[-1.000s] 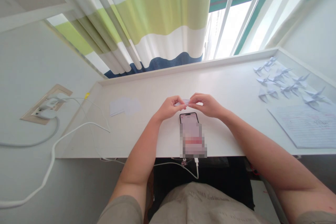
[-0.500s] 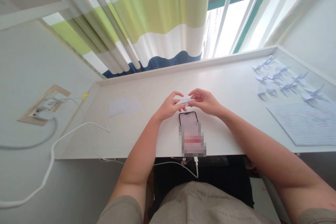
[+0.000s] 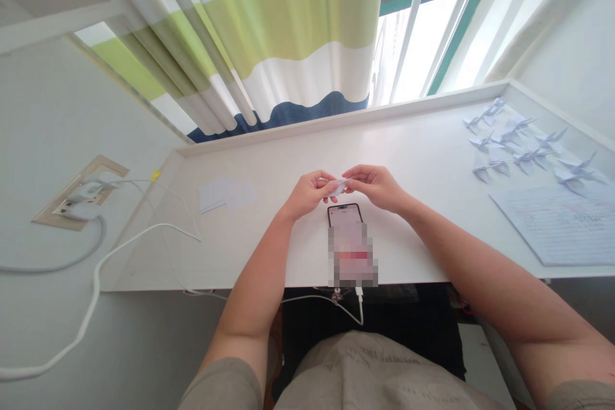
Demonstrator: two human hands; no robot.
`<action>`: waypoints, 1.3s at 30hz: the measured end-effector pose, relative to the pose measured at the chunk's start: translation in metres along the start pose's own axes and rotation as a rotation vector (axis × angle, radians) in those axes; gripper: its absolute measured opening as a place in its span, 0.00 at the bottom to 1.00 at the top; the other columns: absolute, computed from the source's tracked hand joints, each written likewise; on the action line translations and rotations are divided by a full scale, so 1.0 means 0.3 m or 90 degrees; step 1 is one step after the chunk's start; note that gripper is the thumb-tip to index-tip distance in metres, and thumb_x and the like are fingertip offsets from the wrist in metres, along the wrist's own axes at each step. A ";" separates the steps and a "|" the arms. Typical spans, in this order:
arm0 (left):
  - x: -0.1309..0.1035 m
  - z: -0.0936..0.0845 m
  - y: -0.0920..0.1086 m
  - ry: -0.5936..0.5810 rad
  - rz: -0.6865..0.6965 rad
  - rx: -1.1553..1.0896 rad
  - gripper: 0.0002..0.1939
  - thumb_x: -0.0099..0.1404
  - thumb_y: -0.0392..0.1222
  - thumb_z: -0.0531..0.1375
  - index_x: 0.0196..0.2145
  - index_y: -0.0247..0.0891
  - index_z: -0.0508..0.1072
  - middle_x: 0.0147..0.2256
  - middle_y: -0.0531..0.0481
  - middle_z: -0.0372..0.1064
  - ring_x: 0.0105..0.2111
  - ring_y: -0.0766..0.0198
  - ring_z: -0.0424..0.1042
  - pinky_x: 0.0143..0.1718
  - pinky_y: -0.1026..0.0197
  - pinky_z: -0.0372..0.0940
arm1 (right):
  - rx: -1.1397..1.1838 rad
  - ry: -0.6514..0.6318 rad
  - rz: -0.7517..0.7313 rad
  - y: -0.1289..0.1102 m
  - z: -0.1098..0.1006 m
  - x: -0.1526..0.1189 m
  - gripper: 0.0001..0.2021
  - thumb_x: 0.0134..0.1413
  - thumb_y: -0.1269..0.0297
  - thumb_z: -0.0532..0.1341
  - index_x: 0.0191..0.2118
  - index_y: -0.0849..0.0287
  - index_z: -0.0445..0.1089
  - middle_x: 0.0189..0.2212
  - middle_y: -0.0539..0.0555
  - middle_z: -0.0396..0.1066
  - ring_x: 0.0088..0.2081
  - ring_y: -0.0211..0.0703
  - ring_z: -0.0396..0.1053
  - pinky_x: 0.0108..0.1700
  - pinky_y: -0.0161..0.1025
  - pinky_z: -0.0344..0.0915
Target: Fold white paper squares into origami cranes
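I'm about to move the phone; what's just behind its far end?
Beyond the phone, the left hand and right hand hold a small folded paper over the white desk. The hands cover parts of the paper and hide the desk directly behind them.

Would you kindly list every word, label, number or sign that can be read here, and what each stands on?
None can be read with certainty.
Shirt: faint lettering, too blurred to read.
Phone: screen mostly pixelated; marks near its top too small to read.
Lined sheet: writing, too small and blurred to read.
Folded paper: no lettering visible.
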State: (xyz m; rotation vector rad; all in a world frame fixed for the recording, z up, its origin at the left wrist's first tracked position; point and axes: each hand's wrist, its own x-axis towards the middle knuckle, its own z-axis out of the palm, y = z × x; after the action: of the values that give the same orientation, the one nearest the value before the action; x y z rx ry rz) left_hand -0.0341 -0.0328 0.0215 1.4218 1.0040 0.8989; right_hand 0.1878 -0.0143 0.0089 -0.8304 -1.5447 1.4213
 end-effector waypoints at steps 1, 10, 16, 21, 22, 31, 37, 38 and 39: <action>0.001 0.000 -0.001 0.004 -0.002 -0.001 0.21 0.64 0.55 0.72 0.41 0.35 0.75 0.30 0.46 0.81 0.28 0.64 0.77 0.30 0.62 0.64 | -0.003 -0.001 0.004 0.003 -0.002 0.001 0.19 0.53 0.47 0.75 0.40 0.58 0.80 0.34 0.55 0.83 0.37 0.48 0.81 0.49 0.54 0.79; 0.011 0.028 -0.013 0.049 0.012 -0.028 0.21 0.64 0.56 0.73 0.39 0.36 0.73 0.32 0.47 0.81 0.29 0.63 0.79 0.33 0.61 0.66 | 0.002 0.054 0.019 -0.003 0.002 0.009 0.19 0.56 0.46 0.72 0.41 0.58 0.80 0.33 0.55 0.82 0.36 0.47 0.81 0.45 0.50 0.79; 0.007 0.043 -0.023 0.028 -0.002 -0.027 0.23 0.63 0.58 0.73 0.40 0.37 0.72 0.33 0.46 0.82 0.31 0.61 0.81 0.38 0.58 0.69 | -0.071 0.046 0.021 0.012 0.002 0.010 0.25 0.54 0.37 0.72 0.31 0.58 0.78 0.28 0.56 0.81 0.32 0.46 0.78 0.40 0.47 0.77; 0.006 0.049 -0.030 0.015 -0.031 -0.030 0.25 0.62 0.60 0.74 0.42 0.36 0.75 0.35 0.44 0.83 0.33 0.60 0.81 0.39 0.58 0.70 | -0.103 0.059 0.011 0.020 0.005 0.012 0.26 0.55 0.36 0.71 0.30 0.58 0.77 0.25 0.55 0.79 0.29 0.45 0.77 0.37 0.45 0.76; 0.006 0.050 -0.030 0.015 -0.034 -0.029 0.25 0.61 0.60 0.74 0.42 0.35 0.76 0.36 0.44 0.83 0.33 0.61 0.81 0.39 0.58 0.70 | -0.101 0.063 0.015 0.018 0.008 0.011 0.26 0.55 0.36 0.71 0.30 0.58 0.77 0.25 0.54 0.79 0.29 0.45 0.76 0.37 0.45 0.76; 0.015 0.053 -0.032 0.080 -0.012 -0.037 0.26 0.59 0.64 0.74 0.35 0.35 0.80 0.34 0.45 0.81 0.35 0.62 0.78 0.40 0.58 0.69 | -0.069 0.066 0.005 -0.002 0.024 0.008 0.20 0.51 0.44 0.74 0.33 0.57 0.77 0.32 0.55 0.80 0.36 0.47 0.77 0.42 0.48 0.76; 0.014 0.060 -0.040 0.119 -0.004 -0.012 0.26 0.56 0.63 0.76 0.33 0.35 0.81 0.32 0.47 0.80 0.32 0.64 0.75 0.38 0.59 0.67 | -0.114 0.085 -0.008 0.011 0.024 0.005 0.17 0.56 0.47 0.71 0.33 0.57 0.79 0.32 0.54 0.81 0.37 0.47 0.76 0.45 0.47 0.74; 0.013 0.061 -0.040 0.115 -0.006 -0.014 0.26 0.55 0.63 0.76 0.33 0.35 0.81 0.32 0.47 0.80 0.32 0.64 0.75 0.37 0.59 0.67 | -0.114 0.088 -0.011 0.012 0.026 0.005 0.17 0.56 0.46 0.71 0.32 0.57 0.79 0.32 0.54 0.81 0.37 0.47 0.76 0.45 0.47 0.73; 0.013 0.062 -0.040 0.111 -0.008 -0.018 0.26 0.55 0.63 0.76 0.33 0.35 0.81 0.32 0.47 0.80 0.32 0.64 0.75 0.37 0.59 0.66 | -0.113 0.089 -0.016 0.012 0.027 0.005 0.17 0.56 0.46 0.71 0.32 0.57 0.78 0.32 0.54 0.81 0.36 0.47 0.76 0.44 0.46 0.74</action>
State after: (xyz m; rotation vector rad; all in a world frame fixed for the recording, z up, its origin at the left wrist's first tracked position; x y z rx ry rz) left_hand -0.0164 -0.0354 0.0078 1.3289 1.1237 1.0370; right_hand 0.1795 -0.0159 0.0056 -0.9905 -1.5837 1.1948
